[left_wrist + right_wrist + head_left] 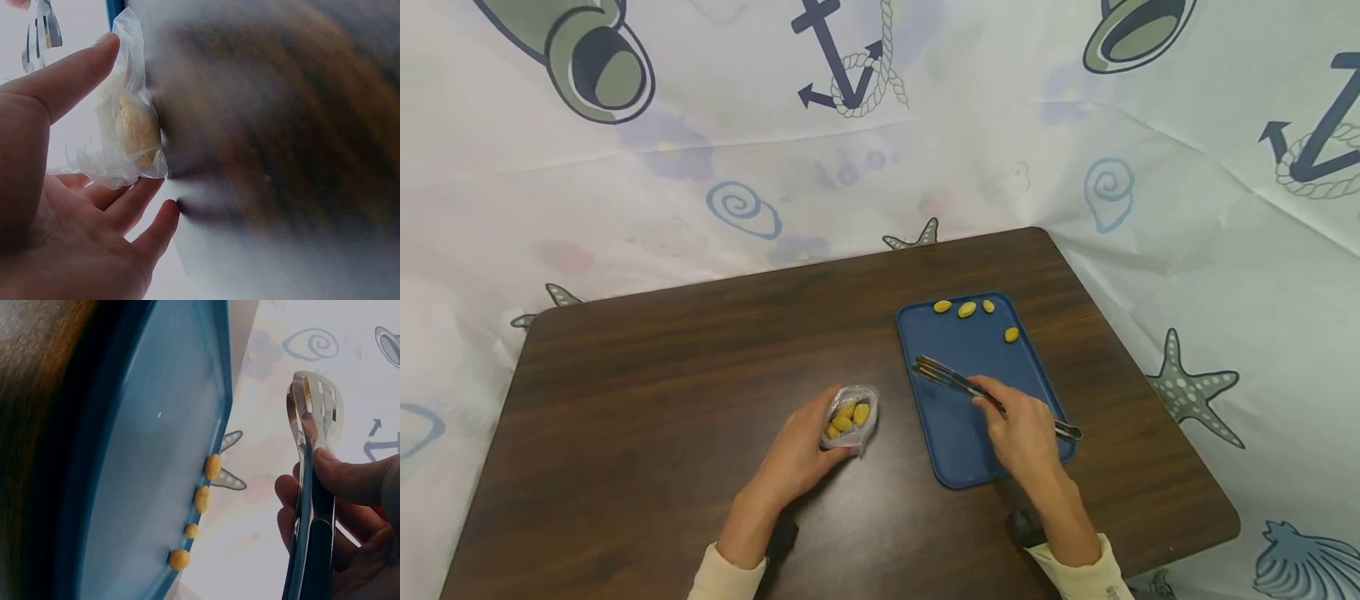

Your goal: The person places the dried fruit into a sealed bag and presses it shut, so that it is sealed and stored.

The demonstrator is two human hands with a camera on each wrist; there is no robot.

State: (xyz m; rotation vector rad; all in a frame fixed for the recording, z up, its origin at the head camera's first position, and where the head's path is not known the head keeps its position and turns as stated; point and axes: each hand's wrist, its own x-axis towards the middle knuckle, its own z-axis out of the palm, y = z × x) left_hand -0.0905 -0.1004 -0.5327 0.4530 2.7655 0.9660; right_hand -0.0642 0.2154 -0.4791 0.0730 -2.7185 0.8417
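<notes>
My left hand (797, 450) holds a small clear plastic bag (868, 427) by its sides, thumb on one side and fingers on the other. Its top is open, and several yellow-brown, nut-like oval pieces (844, 419) show inside. In the left wrist view the bag (134, 150) stands close against the table. My right hand (1024, 429) grips metal tongs (943, 375) over the blue tray (962, 425), with their slotted heads pointing left. The right wrist view shows the tongs' heads (315, 406) close together. Several similar oval pieces (966, 309) lie along the tray's far and right edges.
The dark brown wooden table (662, 400) carries the tray on its right side, near the right edge. Behind and beside the table hangs a pale cloth (985, 150) printed with anchors, shells and starfish. A tiny pale crumb (159, 415) lies on the tray.
</notes>
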